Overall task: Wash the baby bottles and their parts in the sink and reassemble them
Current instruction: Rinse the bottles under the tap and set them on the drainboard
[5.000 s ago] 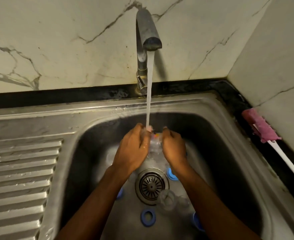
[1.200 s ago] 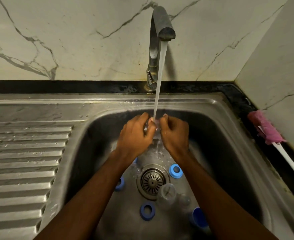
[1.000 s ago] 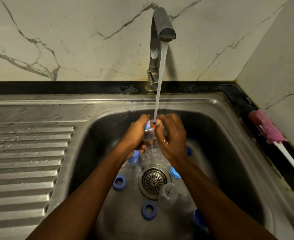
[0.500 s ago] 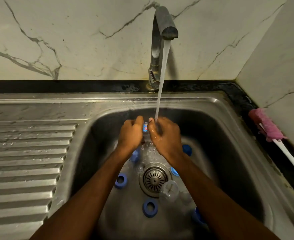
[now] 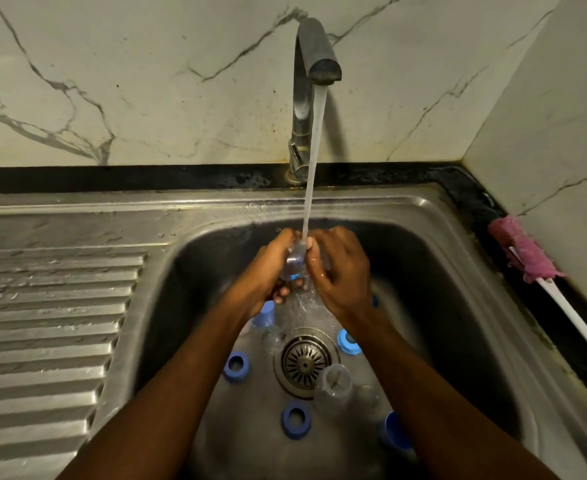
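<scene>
Under the running tap (image 5: 314,53), at twelve o'clock from the drain strainer (image 5: 305,362), both hands are on one clear baby bottle (image 5: 295,263). The left hand (image 5: 267,268) curls its fingers round the bottle's left side, and the right hand (image 5: 344,271) clasps the right side. The water stream (image 5: 311,168) lands right at the bottle's top, between the two hands, and splashes away below them.

Down on the floor of the steel sink (image 5: 423,209), parts ring the strainer. There's a blue screw ring (image 5: 236,366) at nine o'clock, a second blue ring (image 5: 296,418) at six, and a third blue ring (image 5: 349,341) at two, tucked against the right wrist. A blue cap (image 5: 264,315) sits at eleven, just below the left hand. A second clear bottle (image 5: 335,381) lies at five, at the strainer's edge. Far out at three o'clock, a pink-headed bottle brush (image 5: 524,254) rests on the dark counter.
</scene>
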